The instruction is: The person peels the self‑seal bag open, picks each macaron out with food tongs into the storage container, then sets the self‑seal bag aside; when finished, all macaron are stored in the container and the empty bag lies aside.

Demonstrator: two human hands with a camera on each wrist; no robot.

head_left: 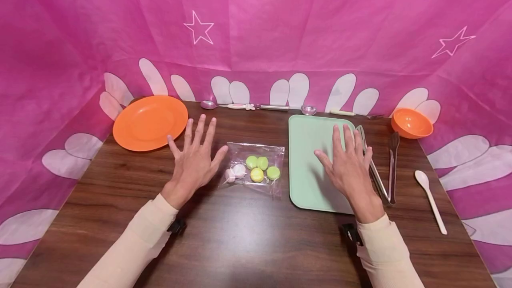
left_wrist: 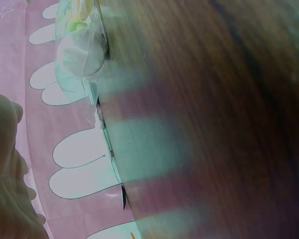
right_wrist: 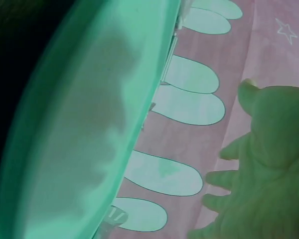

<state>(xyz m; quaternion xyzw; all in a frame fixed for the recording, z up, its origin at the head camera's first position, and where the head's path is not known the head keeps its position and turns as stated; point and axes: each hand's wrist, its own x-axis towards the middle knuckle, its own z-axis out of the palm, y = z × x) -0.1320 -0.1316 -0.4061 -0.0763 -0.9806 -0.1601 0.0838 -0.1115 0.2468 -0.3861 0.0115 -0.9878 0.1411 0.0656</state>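
Observation:
My left hand (head_left: 192,163) is held palm down with spread, straight fingers, between the orange plate (head_left: 150,123) and a clear plastic bag (head_left: 256,148). Inside that bag lie several macarons (head_left: 257,174), green, yellow, white and pale pink. Over the right part of a mint-green tray (head_left: 304,163), my right hand (head_left: 350,168) hovers with its fingers spread; its shadow falls on the tray. Neither hand holds anything. In the left wrist view, the bag (left_wrist: 82,55) shows near the top and the hand (left_wrist: 10,174) at the left edge. The right wrist view shows the hand (right_wrist: 269,164) beside the tray (right_wrist: 89,124).
Metal tongs (head_left: 378,177), a dark-headed utensil (head_left: 393,168) and a white spoon (head_left: 430,199) lie right of the tray. An orange bowl (head_left: 412,123) sits at the back right. Along the back edge lie a spoon (head_left: 208,105), a scoop (head_left: 309,110) and a fork (head_left: 374,117). Pink cloth (head_left: 256,34) hangs behind.

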